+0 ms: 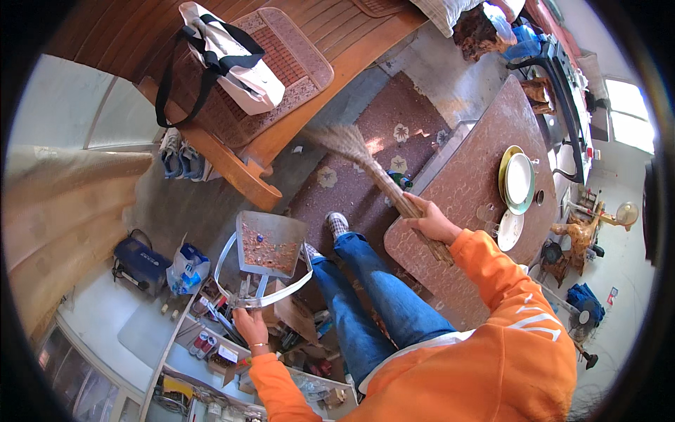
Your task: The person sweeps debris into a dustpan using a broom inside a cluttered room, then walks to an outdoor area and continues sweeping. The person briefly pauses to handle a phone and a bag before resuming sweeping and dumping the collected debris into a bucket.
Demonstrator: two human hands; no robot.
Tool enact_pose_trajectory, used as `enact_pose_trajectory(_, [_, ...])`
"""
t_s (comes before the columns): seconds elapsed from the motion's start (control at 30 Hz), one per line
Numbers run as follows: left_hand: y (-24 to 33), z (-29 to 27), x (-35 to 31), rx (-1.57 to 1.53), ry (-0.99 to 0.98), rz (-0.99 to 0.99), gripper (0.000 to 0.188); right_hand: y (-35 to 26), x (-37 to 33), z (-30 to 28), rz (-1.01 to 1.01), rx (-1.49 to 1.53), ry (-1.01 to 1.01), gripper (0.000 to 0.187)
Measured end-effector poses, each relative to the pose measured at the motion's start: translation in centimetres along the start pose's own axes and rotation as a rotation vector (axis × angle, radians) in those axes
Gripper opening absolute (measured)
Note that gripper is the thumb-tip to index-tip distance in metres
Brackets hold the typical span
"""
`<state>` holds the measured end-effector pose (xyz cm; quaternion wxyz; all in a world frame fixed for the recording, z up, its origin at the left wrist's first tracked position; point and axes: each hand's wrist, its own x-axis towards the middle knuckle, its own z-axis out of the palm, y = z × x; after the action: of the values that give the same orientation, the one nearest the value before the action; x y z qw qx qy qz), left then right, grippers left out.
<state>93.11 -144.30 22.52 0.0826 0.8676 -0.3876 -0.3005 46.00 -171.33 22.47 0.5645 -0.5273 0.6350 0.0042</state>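
Both hands are closed, above a dark floor [344,193] patterned with pale flowers, between a wooden bench [351,69] and a marbled table [464,172]. The right hand [430,224] grips one broom [383,181] by its handle, its bristles blurred, pointing away from the person. The left hand [251,328] grips one dustpan [290,228], left of the two shoes [337,224], with debris [266,254] inside. Four plates [519,177] sit on the table, one bag [254,88] on the bench.

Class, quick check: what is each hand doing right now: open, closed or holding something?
Left hand: closed, holding the dustpan.
Right hand: closed, holding the broom.
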Motion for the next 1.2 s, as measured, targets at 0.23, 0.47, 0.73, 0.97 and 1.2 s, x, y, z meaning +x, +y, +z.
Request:
enact_pose_trajectory(0.23, [-0.3,-0.3,0.0,0.014,0.019,0.014,0.033,-2.2,10.0,2.2,-0.037,-0.193,0.169,0.075])
enact_pose_trajectory(0.47, [-0.6,-1.1,-0.5,0.035,0.062,-0.001,0.028,1.4,5.4,4.8,0.007,-0.436,-0.113,0.072])
enact_pose_trajectory(0.73, [-0.2,-1.3,-0.5,-0.018,0.062,0.031,0.03,-2.8,-2.5,-0.7,-0.092,-0.282,-0.034,0.073])
enact_pose_trajectory(0.97, [0.0,-1.5,1.3,0.126,-0.02,-0.009,0.031,-2.0,8.7,4.0,-0.18,-0.41,0.055,0.069])
enact_pose_trajectory(1.2, [1.2,-1.0,4.7,0.215,-0.045,0.104,0.033,-1.2,1.6,5.0,-0.001,-0.417,-0.132,0.073])
